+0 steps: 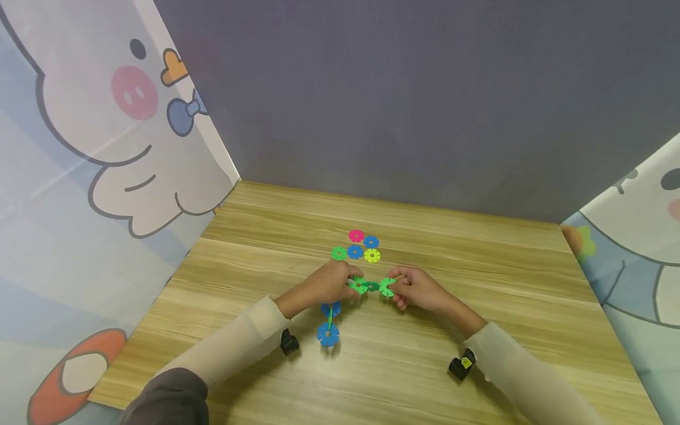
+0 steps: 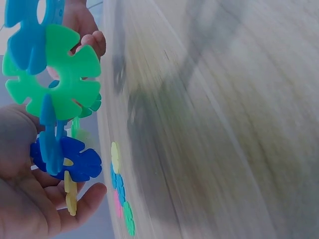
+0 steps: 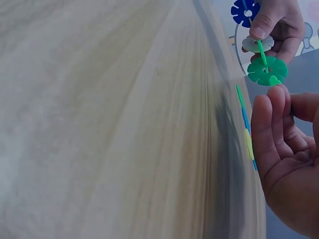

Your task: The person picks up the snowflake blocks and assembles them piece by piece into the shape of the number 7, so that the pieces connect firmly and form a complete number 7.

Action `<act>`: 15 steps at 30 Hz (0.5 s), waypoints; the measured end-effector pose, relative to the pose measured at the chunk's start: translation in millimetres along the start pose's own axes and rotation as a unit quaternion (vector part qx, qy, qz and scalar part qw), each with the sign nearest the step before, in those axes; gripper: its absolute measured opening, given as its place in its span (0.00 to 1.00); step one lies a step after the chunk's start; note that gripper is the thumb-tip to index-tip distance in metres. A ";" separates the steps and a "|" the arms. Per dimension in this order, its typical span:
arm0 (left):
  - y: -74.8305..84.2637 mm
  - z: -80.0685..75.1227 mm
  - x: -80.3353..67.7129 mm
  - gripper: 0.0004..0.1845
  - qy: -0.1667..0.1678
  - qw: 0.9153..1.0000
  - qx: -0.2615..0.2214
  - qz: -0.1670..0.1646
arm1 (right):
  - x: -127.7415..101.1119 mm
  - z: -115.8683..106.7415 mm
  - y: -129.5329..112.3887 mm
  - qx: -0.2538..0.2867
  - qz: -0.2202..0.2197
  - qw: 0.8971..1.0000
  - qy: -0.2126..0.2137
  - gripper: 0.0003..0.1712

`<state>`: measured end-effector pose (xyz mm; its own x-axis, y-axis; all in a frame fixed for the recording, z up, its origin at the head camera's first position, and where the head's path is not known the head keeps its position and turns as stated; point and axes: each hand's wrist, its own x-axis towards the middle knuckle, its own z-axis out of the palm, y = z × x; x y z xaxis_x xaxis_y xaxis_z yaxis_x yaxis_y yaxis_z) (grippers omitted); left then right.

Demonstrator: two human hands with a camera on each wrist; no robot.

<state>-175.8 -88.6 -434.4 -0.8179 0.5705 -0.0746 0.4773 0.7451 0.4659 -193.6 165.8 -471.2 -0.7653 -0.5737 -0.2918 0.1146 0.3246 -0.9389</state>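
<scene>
I had my left hand (image 1: pixel 326 283) and right hand (image 1: pixel 419 288) each pinching an end of the disc chain (image 1: pixel 370 286) just above the bench (image 1: pixel 478 248), near five loose discs (image 1: pixel 356 248).

1. In the head view my left hand (image 1: pixel 328 284) covers the part of the snowflake chain (image 1: pixel 357 293) it grips, so I can't see where the green pieces meet the blue ones.
2. Left wrist view: the desk (image 2: pixel 209 124) is one big smear, and the top blue piece is cut off by the edge.
3. The loose discs (image 2: pixel 119 191) show edge-on there, too blurry to count.
4. Right wrist view: my right hand (image 3: pixel 286 164) runs off the frame.
</scene>
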 end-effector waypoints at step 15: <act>4.1 0.0 4.0 0.26 0.005 1.000 -0.008 0.018 | -0.6 -0.4 6.4 0.046 -0.003 0.999 -0.006 0.20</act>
<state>-177.2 -83.3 -432.8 -0.8038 0.5928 -0.0496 0.5002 0.7187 0.4830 -192.6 168.5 -477.0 -0.7579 -0.5851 -0.2884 0.1691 0.2508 -0.9531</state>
